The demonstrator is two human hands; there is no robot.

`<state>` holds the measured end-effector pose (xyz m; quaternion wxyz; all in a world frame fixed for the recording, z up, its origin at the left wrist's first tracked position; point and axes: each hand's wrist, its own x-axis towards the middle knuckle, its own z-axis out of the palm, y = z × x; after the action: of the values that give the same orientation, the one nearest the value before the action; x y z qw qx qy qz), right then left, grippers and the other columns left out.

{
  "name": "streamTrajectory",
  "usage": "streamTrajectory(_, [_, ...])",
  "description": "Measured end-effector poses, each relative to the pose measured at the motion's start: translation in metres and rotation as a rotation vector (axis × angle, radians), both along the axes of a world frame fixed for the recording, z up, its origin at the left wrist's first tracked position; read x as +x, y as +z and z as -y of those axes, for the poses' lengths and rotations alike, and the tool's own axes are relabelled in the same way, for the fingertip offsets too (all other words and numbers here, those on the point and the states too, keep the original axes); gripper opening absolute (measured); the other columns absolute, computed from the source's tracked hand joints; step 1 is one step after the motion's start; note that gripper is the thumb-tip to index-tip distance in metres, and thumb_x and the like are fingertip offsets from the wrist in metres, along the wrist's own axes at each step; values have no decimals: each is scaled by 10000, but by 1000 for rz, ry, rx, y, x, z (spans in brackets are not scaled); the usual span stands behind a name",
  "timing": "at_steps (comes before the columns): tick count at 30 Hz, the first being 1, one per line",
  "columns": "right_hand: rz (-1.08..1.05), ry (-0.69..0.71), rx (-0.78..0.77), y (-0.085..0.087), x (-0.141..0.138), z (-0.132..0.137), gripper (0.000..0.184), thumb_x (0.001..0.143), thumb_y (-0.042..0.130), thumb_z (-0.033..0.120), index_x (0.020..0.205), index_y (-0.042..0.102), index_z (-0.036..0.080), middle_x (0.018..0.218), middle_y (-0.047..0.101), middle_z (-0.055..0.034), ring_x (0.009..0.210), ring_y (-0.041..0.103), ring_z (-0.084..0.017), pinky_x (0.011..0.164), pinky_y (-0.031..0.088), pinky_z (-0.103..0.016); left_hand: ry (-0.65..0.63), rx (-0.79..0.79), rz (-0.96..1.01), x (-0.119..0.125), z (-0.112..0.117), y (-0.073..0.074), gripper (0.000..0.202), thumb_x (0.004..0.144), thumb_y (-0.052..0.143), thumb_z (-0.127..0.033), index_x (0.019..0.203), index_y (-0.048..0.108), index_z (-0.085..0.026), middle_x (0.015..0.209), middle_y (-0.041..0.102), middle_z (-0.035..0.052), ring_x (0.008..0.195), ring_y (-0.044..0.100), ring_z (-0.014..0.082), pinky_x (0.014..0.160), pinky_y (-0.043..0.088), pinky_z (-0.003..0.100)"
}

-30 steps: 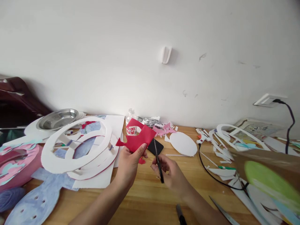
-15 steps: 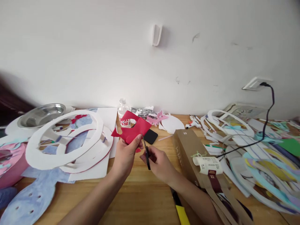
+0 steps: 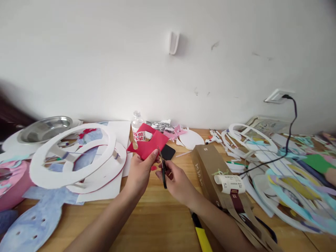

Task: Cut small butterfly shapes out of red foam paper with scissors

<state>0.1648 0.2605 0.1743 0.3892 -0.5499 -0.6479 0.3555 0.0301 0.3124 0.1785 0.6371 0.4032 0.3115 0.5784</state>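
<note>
My left hand pinches a piece of red paper with cut-out notches, held up above the wooden table. My right hand grips small black scissors, blades pointing up at the paper's lower right edge. A small red scrap lies on the table just under the hands. A black phone lies just behind the paper.
Large white foam rings and a steel bowl lie at left, a blue cut-out at front left. A brown box with a label, a plastic bottle, a glue gun, a black cable and coloured cut-outs crowd the right. A yellow-handled tool lies in front.
The view swung right, bringing the brown box and the coloured cut-outs into sight. The scissors moved from apart to the red paper's lower edge.
</note>
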Motion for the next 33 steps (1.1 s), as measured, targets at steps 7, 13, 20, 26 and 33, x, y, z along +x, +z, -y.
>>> streamTrajectory(7, [-74, 77, 4, 2, 3, 4, 207, 914, 604, 374, 1043, 554, 221, 797, 536, 22, 758, 516, -142, 672, 413, -243, 41, -22, -35, -5, 2, 2, 304, 719, 793, -425, 768, 688, -144, 686, 691, 57, 606, 621, 162, 550, 447, 246])
streamTrajectory(13, [-45, 8, -52, -3, 4, 1, 220, 888, 635, 388, 996, 594, 201, 775, 553, 26, 671, 465, -120, 596, 366, -230, -6, 10, -66, -4, 1, 2, 297, 745, 783, -416, 714, 658, -149, 658, 668, 41, 619, 586, 144, 574, 431, 240])
streamTrajectory(20, [-73, -17, -51, -4, 5, 0, 175, 876, 640, 351, 914, 587, 189, 722, 513, 40, 646, 428, -111, 571, 341, -218, -23, -28, -66, -3, 1, 2, 324, 766, 772, -436, 719, 643, -142, 687, 653, 40, 638, 561, 128, 596, 416, 238])
streamTrajectory(26, [-26, -34, -33, -3, 6, 2, 174, 868, 634, 341, 857, 536, 198, 753, 543, 27, 669, 466, -123, 606, 366, -228, -19, -10, -52, -3, 0, 2, 316, 775, 771, -425, 711, 630, -149, 658, 638, 22, 614, 542, 113, 577, 400, 223])
streamTrajectory(33, [-39, -20, 17, -3, 5, 2, 170, 866, 622, 328, 838, 516, 199, 744, 534, 22, 675, 482, -131, 618, 381, -232, -5, -9, -62, -5, 0, 1, 300, 776, 774, -420, 727, 647, -153, 654, 652, 13, 608, 558, 109, 550, 390, 204])
